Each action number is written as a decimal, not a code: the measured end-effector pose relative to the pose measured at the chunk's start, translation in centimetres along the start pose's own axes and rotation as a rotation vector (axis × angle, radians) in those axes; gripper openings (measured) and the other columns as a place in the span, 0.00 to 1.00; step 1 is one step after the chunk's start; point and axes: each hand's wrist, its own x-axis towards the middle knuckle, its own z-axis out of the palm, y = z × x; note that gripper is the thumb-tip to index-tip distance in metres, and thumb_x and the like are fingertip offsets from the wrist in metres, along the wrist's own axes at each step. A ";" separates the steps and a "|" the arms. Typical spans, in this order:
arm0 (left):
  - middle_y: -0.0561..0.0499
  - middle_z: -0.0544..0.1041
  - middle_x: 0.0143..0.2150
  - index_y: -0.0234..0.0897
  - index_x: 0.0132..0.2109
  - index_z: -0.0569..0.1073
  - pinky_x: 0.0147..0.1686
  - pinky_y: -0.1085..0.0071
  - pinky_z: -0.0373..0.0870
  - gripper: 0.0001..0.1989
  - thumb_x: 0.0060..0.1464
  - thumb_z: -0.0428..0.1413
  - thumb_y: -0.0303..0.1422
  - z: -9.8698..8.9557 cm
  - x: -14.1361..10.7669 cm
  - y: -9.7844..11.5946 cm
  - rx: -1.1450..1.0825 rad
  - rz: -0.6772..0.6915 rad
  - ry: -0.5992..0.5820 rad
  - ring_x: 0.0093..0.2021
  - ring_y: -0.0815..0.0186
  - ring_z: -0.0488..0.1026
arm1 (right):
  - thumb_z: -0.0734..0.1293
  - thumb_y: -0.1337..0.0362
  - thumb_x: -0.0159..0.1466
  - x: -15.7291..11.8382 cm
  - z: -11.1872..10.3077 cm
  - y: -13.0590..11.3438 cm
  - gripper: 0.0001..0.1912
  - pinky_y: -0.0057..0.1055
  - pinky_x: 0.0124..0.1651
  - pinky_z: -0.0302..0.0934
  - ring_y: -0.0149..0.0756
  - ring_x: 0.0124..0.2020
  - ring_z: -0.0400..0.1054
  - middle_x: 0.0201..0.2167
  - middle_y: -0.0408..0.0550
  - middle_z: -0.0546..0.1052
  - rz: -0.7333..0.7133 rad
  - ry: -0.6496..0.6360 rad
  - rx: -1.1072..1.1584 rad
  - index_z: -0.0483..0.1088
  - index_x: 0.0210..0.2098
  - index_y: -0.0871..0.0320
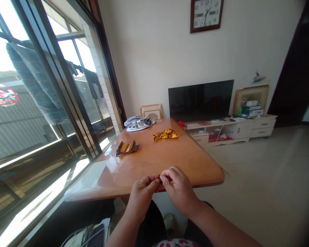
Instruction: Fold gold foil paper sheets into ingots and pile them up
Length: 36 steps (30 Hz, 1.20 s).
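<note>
At the front edge of the wooden table (154, 157), my left hand (144, 190) and my right hand (179, 188) meet with fingertips pinched together. Both are closed; whatever lies between them is too small and covered to make out. Beyond them, a stack of gold foil sheets (126, 147) rests on the left part of the table. Several folded gold foil pieces (167, 134) lie in a group farther back, near the middle. Neither hand touches the stack or the group.
A bundle of grey cloth (139, 122) sits at the table's far end, with framed pictures (151, 112) behind it. Sliding windows (67, 79) run along the left. A television (201, 100) stands on a low white cabinet (237, 130). Below left is a container of items (92, 235).
</note>
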 end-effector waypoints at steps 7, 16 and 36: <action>0.47 0.79 0.31 0.31 0.37 0.78 0.35 0.71 0.69 0.14 0.54 0.63 0.40 0.0 0.0 -0.1 0.082 0.002 0.003 0.32 0.66 0.73 | 0.63 0.69 0.67 0.1 -0.2 0.0 0.08 0.33 0.40 0.60 0.37 0.35 0.66 0.31 0.45 0.71 0.003 -0.023 0.053 0.68 0.32 0.55; 0.42 0.81 0.40 0.31 0.41 0.77 0.42 0.66 0.73 0.16 0.50 0.67 0.39 -0.7 0.6 -1.1 -0.141 -0.080 0.076 0.40 0.59 0.79 | 0.63 0.69 0.66 0.1 -0.3 0.6 0.05 0.33 0.42 0.62 0.38 0.38 0.68 0.34 0.46 0.73 0.036 0.044 0.109 0.71 0.37 0.55; 0.45 0.82 0.37 0.32 0.40 0.79 0.48 0.60 0.75 0.13 0.49 0.67 0.36 0.7 0.3 -0.8 -0.223 -0.005 0.094 0.38 0.59 0.80 | 0.66 0.69 0.65 -0.3 0.8 0.4 0.03 0.35 0.42 0.61 0.39 0.38 0.67 0.33 0.46 0.74 -0.080 0.109 -0.120 0.70 0.36 0.54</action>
